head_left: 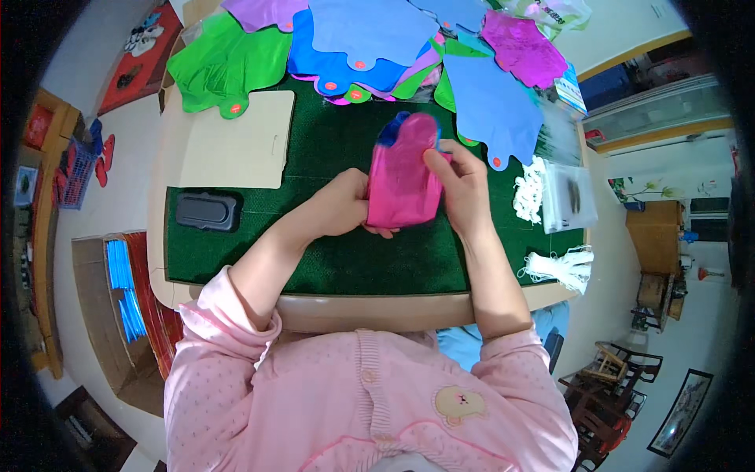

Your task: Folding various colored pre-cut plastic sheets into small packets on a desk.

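Over the middle of the dark green mat [330,263], both my hands hold a shiny pink folded foil balloon [403,185], flat and without air. A bit of dark blue foil [391,130] shows behind its upper end. My left hand [343,206] is closed around the lower left side, with fingertips under the bottom edge. On the right edge my right hand [465,185] pinches the foil, thumb on the front. Beyond my hands lie several flat foil balloons, including a green one [236,63], light blue ones [495,106] and a magenta one [525,49].
A beige card sheet [236,145] and a black case [208,212] lie on the left. To the right are small white loops [529,191], clear plastic bags [568,198] and a white string bundle [562,269]. A cardboard box [94,275] with blue packs stands left of the table.
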Tool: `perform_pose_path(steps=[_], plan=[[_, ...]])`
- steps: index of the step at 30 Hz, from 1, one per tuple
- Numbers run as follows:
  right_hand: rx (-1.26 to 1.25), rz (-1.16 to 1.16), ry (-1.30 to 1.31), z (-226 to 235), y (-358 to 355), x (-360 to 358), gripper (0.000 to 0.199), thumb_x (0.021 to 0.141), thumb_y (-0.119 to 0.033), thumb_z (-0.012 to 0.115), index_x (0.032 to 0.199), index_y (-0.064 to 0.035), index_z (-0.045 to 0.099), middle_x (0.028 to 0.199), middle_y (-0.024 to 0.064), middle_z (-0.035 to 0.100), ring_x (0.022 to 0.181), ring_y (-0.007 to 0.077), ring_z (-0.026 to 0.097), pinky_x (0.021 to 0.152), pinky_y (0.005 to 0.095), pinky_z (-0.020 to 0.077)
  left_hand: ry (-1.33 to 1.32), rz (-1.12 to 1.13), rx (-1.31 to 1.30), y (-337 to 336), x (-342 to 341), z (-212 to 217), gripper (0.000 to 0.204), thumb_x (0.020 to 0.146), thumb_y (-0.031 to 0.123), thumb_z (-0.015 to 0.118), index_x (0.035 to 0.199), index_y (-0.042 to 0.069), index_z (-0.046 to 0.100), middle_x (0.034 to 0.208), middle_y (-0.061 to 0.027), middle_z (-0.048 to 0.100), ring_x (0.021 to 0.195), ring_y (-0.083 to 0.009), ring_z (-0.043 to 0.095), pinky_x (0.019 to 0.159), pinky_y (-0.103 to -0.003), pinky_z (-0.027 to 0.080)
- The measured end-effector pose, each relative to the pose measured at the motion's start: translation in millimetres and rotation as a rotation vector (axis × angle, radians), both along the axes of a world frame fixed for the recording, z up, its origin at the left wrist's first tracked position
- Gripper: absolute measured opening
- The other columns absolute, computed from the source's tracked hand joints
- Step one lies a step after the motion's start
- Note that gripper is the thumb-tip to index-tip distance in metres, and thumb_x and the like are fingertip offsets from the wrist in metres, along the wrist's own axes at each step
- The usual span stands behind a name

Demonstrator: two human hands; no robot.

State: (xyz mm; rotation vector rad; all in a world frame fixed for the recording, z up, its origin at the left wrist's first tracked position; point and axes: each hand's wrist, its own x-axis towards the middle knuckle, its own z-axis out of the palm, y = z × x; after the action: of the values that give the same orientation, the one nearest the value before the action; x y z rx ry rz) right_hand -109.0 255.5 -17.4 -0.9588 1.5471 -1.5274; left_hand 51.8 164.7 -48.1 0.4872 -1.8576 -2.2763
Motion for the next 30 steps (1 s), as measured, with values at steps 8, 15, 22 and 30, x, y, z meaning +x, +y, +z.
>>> perform_pose_path(steps=[8, 15, 22, 30], plan=[[-0.014, 0.046, 0.137, -5.6, -0.4, -8.6, 0.009, 0.083, 0.000, 0.061, 0.086, -0.0042, 0.053, 0.069, -0.0062, 0.051, 0.064, 0.0001, 0.046, 0.056, 0.0164, 0.0333, -0.048, -0.086, -0.010, -1.0, 0.1, -8.4, 0.010, 0.080, 0.003, 0.057, 0.083, 0.000, 0.066, 0.072, -0.0070, 0.067, 0.066, -0.0121, 0.064, 0.058, -0.024, 0.047], [0.069, 0.029, -0.061, 0.0, -1.7, -11.6, 0.011, 0.083, 0.003, 0.061, 0.092, -0.0020, 0.060, 0.074, -0.0042, 0.057, 0.065, -0.0003, 0.048, 0.057, 0.0147, 0.0338, -0.088, -0.106, -0.041, 0.4, 1.5, -8.0, 0.012, 0.082, 0.004, 0.056, 0.087, -0.001, 0.065, 0.076, -0.0086, 0.067, 0.069, -0.0146, 0.065, 0.062, -0.027, 0.051], [-0.018, -0.046, 0.100, -3.9, 2.1, -22.2, 0.008, 0.082, 0.005, 0.060, 0.086, -0.0017, 0.062, 0.069, -0.0050, 0.058, 0.061, -0.0010, 0.047, 0.056, 0.0146, 0.0341, -0.289, -0.218, 0.092, -5.5, 6.0, 3.6, 0.027, 0.089, 0.015, 0.050, 0.110, 0.000, 0.057, 0.091, -0.0158, 0.066, 0.078, -0.0226, 0.067, 0.065, -0.029, 0.054], [-0.105, -0.017, 0.110, 4.1, 3.8, -16.1, 0.007, 0.083, 0.003, 0.060, 0.087, -0.0024, 0.062, 0.072, -0.0043, 0.059, 0.063, -0.0009, 0.049, 0.058, 0.0145, 0.0353, -0.105, -0.016, 0.399, 6.2, -4.2, 27.8, 0.048, 0.084, 0.032, 0.063, 0.117, 0.000, 0.050, 0.101, -0.0136, 0.062, 0.079, -0.0243, 0.066, 0.060, -0.028, 0.055]])
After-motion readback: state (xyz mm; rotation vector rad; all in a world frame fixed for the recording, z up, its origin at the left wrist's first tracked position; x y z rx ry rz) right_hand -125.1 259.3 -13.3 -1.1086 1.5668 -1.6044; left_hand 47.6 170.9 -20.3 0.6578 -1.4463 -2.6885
